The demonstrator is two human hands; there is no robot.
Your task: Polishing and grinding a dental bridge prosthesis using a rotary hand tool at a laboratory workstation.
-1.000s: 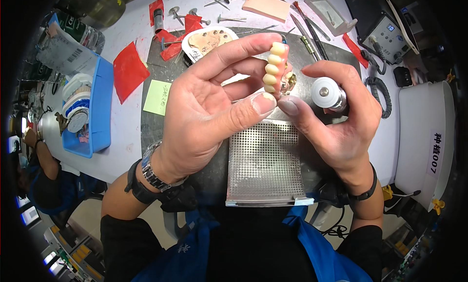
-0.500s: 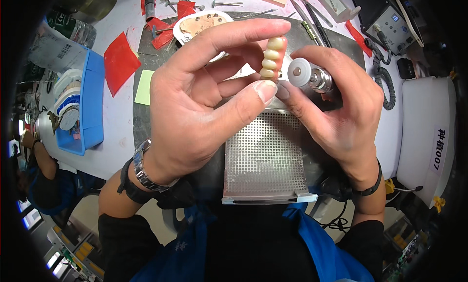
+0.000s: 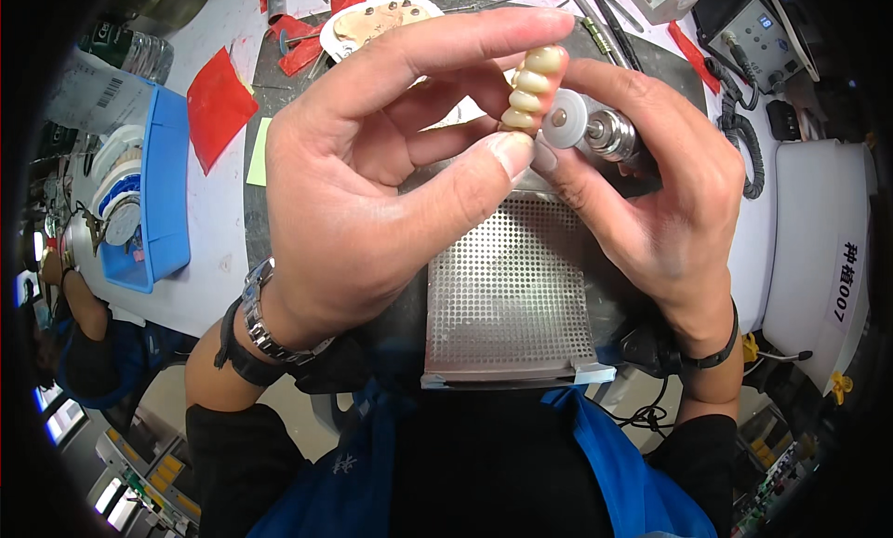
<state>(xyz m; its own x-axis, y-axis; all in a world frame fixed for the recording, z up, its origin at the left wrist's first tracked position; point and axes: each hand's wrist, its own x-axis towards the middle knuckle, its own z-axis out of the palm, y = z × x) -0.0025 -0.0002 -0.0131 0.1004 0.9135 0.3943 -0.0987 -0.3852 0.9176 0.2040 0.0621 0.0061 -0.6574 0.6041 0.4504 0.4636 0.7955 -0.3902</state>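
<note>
Between the thumb and fingers of my left hand (image 3: 363, 175) is a denture (image 3: 530, 92), a curved row of cream teeth on pink gum. My right hand (image 3: 660, 185) is closed round a metal rotary handpiece (image 3: 612, 136). On its tip sits a pale round polishing wheel (image 3: 564, 119), right beside the denture's pink side; whether they touch I cannot tell. My right thumb tip is close to my left thumb. Below both hands lies a perforated metal grille (image 3: 507, 287). Behind my left hand, a dental model (image 3: 377, 22) in a white base is partly hidden.
At the left stands a blue bin (image 3: 167, 194) holding dental models, near a red sheet (image 3: 219, 110). A control box (image 3: 758, 40) with a coiled cord is at the far right, above a white tub (image 3: 819, 231). Slim tools (image 3: 605, 26) lie at the back. Another person's arm (image 3: 84, 305) shows far left.
The denture has tilted a little and moved slightly right in my left hand. My right hand has shifted slightly right with the handpiece. The whole view has shifted a little.
</note>
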